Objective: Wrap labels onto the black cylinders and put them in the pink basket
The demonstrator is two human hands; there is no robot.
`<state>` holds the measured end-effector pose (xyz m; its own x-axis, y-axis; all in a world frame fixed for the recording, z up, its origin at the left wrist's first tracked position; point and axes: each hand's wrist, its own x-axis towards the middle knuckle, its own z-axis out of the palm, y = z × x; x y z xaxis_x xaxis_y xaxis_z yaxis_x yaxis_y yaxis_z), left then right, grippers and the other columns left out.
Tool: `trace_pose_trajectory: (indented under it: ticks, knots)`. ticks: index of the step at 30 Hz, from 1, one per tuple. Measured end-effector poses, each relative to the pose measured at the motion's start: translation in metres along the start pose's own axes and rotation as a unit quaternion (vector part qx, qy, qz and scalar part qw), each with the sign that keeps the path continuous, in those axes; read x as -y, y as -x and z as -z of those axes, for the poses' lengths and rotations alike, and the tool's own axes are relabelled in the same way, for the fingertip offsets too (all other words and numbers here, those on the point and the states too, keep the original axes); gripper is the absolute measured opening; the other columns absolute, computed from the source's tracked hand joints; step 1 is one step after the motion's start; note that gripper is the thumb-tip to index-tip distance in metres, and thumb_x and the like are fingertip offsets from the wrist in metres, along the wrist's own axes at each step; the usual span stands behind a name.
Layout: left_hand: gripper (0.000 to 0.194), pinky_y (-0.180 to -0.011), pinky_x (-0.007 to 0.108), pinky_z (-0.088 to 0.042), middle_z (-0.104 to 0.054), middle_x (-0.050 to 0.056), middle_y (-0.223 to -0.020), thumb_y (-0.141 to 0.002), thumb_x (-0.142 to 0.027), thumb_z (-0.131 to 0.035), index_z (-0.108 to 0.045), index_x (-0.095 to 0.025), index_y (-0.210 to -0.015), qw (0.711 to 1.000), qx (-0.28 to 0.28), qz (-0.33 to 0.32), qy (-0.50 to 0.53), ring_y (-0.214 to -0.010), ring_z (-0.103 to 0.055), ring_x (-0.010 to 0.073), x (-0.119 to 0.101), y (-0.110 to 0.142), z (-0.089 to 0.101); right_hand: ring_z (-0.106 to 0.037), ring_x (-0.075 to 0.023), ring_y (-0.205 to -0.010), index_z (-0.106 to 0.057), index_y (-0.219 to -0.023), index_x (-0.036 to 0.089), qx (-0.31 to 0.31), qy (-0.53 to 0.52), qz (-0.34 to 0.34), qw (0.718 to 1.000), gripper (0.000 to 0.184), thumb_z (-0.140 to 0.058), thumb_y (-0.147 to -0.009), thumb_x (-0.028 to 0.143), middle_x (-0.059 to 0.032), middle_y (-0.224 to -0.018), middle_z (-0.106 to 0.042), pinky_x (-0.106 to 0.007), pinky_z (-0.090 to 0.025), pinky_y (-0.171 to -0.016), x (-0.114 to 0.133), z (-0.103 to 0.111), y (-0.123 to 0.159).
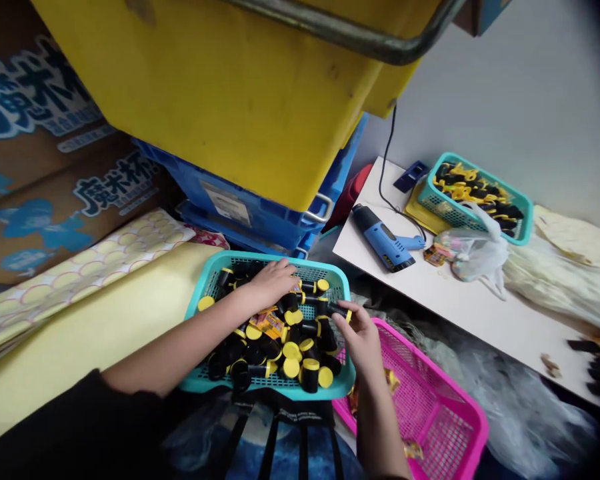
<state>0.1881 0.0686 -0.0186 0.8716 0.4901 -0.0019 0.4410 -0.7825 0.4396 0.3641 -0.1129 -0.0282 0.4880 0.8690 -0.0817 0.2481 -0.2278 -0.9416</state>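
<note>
A teal basket on my lap holds many small black canisters with yellow lids, along with an orange printed packet. My left hand reaches over the far part of the basket, its fingers curled down among the canisters. A small coloured piece shows by its fingertips; what they grip is mostly hidden. At the basket's right rim my right hand pinches one black canister between thumb and fingers, the yellow end towards the palm.
Right of my lap sits a pink basket with a few orange packets. A white table bears a blue heat gun, a full teal basket and a plastic bag. Yellow and blue crates tower ahead; cartons stand left.
</note>
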Motion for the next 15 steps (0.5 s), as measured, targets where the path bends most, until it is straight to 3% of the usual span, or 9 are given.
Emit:
trace_pose_trajectory:
  ticks: [4,8,12,15]
  knots:
    - [0.017,-0.082,0.035,-0.04,-0.064,0.008,-0.078,-0.081,-0.011,-0.057,-0.07,-0.016,-0.073,0.998,0.021,-0.044,-0.029,-0.091,-0.054,0.0239,0.006,-0.01,0.001,-0.055,-0.0194,-0.094,-0.063,-0.106,0.021,-0.026,-0.067,-0.047,0.996,0.033,-0.057,-0.083,0.044,-0.0051,-0.104,-0.062,-0.031,-0.044,-0.082,-0.006,-0.002,0.001]
    - [0.013,-0.079,0.034,-0.041,-0.064,0.006,-0.078,-0.083,-0.016,-0.058,-0.067,-0.017,-0.074,0.998,0.015,-0.056,-0.026,-0.084,-0.055,0.0214,0.009,0.005,0.0,-0.052,-0.0146,-0.073,-0.06,-0.089,0.019,-0.006,-0.107,-0.064,0.992,0.025,-0.047,-0.086,0.041,-0.0015,-0.08,-0.059,-0.025,-0.04,-0.066,0.0,-0.003,-0.005]
    - [0.012,-0.077,0.029,-0.043,-0.065,0.001,-0.077,-0.084,-0.019,-0.059,-0.064,-0.019,-0.073,0.999,0.001,-0.041,-0.004,-0.081,-0.057,0.0177,0.005,0.027,0.005,-0.049,-0.0133,-0.069,-0.057,-0.072,0.017,0.028,-0.085,-0.056,0.994,0.037,-0.053,-0.085,0.051,-0.0011,-0.072,-0.057,-0.024,-0.036,-0.065,0.012,-0.01,-0.014]
    - [0.015,-0.08,0.03,-0.043,-0.066,0.003,-0.084,-0.089,-0.022,-0.054,-0.064,-0.019,-0.078,1.0,-0.021,-0.021,-0.004,-0.085,-0.056,0.018,-0.005,0.035,0.014,-0.047,-0.0129,-0.064,-0.057,-0.07,0.016,0.038,-0.068,-0.054,0.996,0.042,-0.053,-0.085,0.055,-0.0003,-0.064,-0.055,-0.024,-0.035,-0.063,0.023,-0.016,-0.021]
